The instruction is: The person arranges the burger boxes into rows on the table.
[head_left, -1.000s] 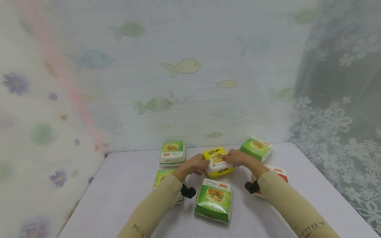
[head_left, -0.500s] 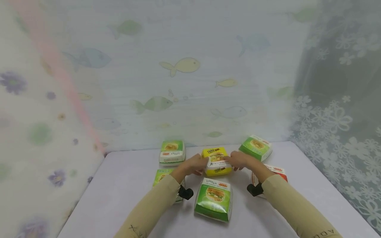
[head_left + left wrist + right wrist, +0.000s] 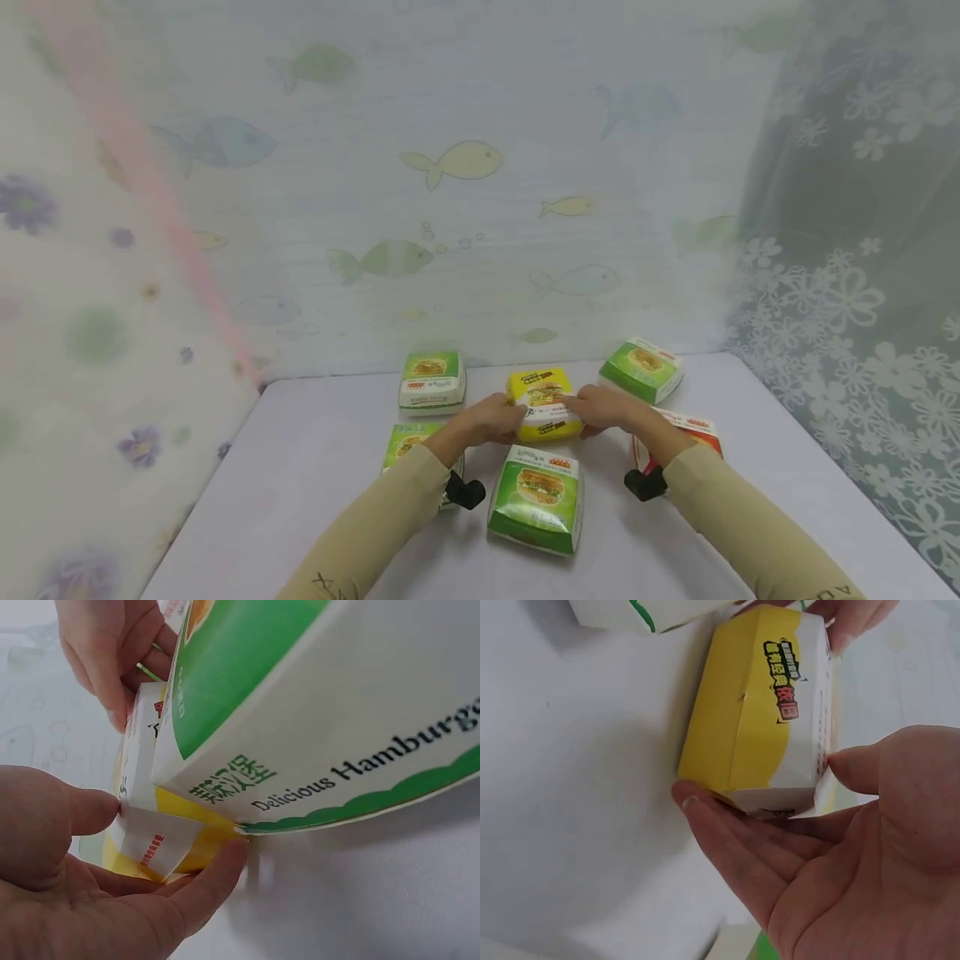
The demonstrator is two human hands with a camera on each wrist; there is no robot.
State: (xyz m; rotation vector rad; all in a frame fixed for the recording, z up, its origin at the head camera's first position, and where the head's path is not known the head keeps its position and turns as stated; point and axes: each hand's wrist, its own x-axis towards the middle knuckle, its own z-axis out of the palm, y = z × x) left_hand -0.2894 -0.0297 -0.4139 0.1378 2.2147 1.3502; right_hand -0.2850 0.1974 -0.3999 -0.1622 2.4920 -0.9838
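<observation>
A yellow-and-white burger box lies flat, lid up, at the back middle of the table. My left hand holds its left side, and my right hand holds the right side. In the right wrist view, the right thumb presses the top edge of the yellow box while the fingers reach along its side and lower edge. The left wrist view shows the left thumb on the lid edge and fingers low on the side. Just in front sits a green burger box, hiding part of the yellow one in that view.
Two more green burger boxes stand on the left, one at the back and one partly behind my left forearm. At the back right is another green box. A red-and-white box is partly covered by my right arm.
Between my hands the yellow box has turned slightly, from skewed to nearly straight. Both hands keep their hold. The other boxes stay put, and the head view shifts a little.
</observation>
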